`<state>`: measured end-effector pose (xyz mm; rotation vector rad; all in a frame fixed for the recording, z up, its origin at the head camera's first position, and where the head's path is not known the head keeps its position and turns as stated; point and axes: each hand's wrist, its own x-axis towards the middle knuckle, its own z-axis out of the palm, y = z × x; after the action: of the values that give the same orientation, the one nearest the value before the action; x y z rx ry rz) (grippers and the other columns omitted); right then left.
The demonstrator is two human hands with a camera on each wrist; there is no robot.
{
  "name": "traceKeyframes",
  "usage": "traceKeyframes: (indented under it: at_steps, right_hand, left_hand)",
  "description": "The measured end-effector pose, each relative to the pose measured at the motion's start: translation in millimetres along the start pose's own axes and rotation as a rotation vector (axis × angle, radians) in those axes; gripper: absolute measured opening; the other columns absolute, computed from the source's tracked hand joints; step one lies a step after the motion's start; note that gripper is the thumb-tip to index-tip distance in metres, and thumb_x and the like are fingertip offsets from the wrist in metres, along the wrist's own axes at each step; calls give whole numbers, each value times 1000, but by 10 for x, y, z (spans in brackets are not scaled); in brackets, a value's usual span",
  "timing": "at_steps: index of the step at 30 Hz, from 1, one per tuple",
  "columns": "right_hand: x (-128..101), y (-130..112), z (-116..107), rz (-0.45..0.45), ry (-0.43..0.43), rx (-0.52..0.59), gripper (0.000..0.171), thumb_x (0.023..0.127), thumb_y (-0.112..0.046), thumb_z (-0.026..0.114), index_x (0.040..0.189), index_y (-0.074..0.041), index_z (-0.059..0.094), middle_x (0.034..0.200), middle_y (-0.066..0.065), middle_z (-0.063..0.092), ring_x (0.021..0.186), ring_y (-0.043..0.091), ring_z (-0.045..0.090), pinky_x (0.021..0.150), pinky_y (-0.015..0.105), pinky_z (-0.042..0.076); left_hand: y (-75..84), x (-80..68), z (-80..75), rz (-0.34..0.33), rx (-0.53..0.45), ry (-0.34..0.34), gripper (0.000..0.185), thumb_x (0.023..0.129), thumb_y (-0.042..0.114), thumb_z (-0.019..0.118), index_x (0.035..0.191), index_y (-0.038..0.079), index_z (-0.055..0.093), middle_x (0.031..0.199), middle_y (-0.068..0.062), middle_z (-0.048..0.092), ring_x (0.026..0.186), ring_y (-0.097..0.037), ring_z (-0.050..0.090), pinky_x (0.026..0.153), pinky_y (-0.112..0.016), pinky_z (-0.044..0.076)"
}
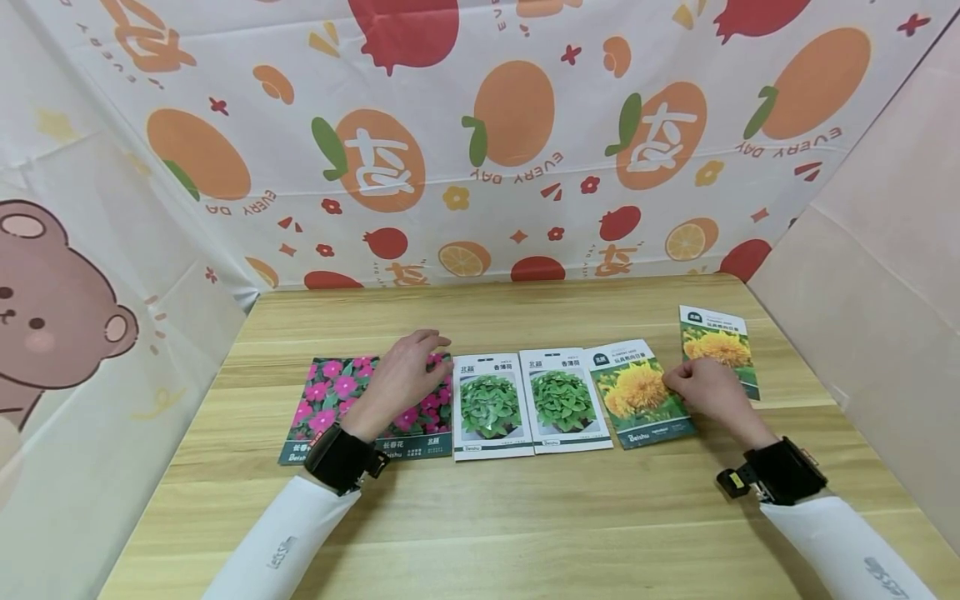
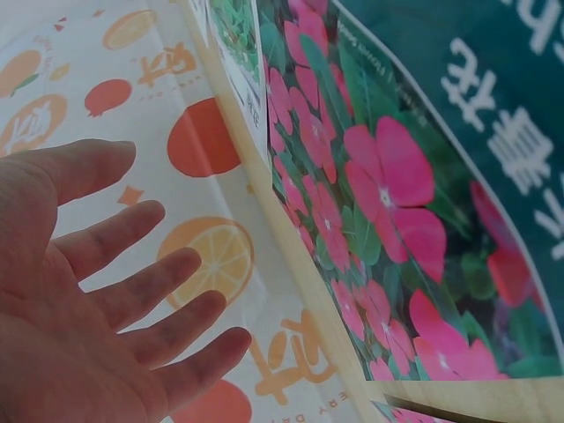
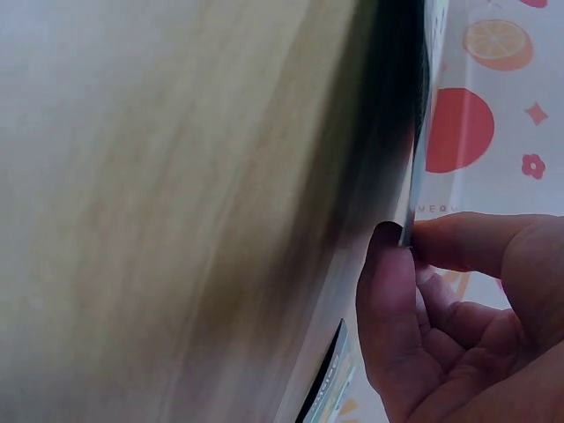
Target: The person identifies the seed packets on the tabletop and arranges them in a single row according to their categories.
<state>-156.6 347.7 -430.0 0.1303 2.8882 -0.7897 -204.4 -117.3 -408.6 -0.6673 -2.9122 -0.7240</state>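
My right hand (image 1: 708,387) pinches the right edge of a seed packet with a yellow flower (image 1: 637,390). In the right wrist view, thumb and forefinger meet on that packet's thin edge (image 3: 421,132), which stands off the wooden surface. My left hand (image 1: 401,379) is over two seed packets with pink flowers (image 1: 322,400), hiding part of them. Seen from the left wrist, its fingers (image 2: 141,295) are spread and hold nothing. Two green-leaf seed packets (image 1: 491,407) lie side by side between the pink ones and the yellow one.
Another yellow-flower packet (image 1: 723,346) lies at the right, partly behind my right hand. All packets are on a wooden table (image 1: 525,525). A fruit-print cloth (image 1: 465,217) hangs along the back edge, with pale cloth on both sides.
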Motion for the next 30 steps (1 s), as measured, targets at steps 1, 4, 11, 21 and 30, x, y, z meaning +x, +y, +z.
traceKeyframes:
  at_steps: [1, 4, 11, 21, 30]
  right_hand:
    - [-5, -7, 9, -7, 5, -16, 33, 100, -25, 60, 74, -8, 73, 62, -3, 60, 59, 16, 55, 58, 32, 39]
    - [-16, -25, 39, -41, 28, -63, 37, 99, -22, 59, 63, -13, 61, 56, -4, 52, 55, 17, 51, 58, 31, 33]
    - [-21, -41, 65, -91, 53, -110, 44, 98, -19, 58, 57, -19, 42, 52, -5, 39, 50, 16, 39, 56, 30, 25]
    - [-61, -62, 85, -84, 72, -140, 41, 94, -15, 57, 56, -19, 42, 51, -3, 40, 49, 17, 38, 53, 29, 22]
    - [-100, -74, -130, -106, 121, -123, 45, 103, -18, 50, 61, -19, 34, 56, -4, 28, 53, 15, 27, 54, 29, 18]
  left_hand:
    - [5, -2, 0, 1, 2, 0, 38, 99, 24, 73, 131, 4, 69, 144, -20, 58, 133, -38, 55, 108, -54, 47]
    - [19, -3, 10, 9, 10, -1, 39, 99, 25, 73, 131, 4, 69, 144, -20, 58, 133, -38, 55, 108, -54, 47]
    - [113, 20, 42, 27, 57, -25, 41, 99, 28, 73, 132, 6, 69, 145, -19, 58, 132, -37, 56, 106, -52, 49]
    - [476, 146, 198, 160, 83, -74, 39, 99, 26, 73, 132, 6, 69, 142, -17, 61, 133, -34, 56, 110, -47, 47]
    - [1057, 301, 516, 393, 233, -145, 33, 100, 31, 70, 129, 14, 72, 140, -7, 64, 132, -24, 58, 110, -38, 47]
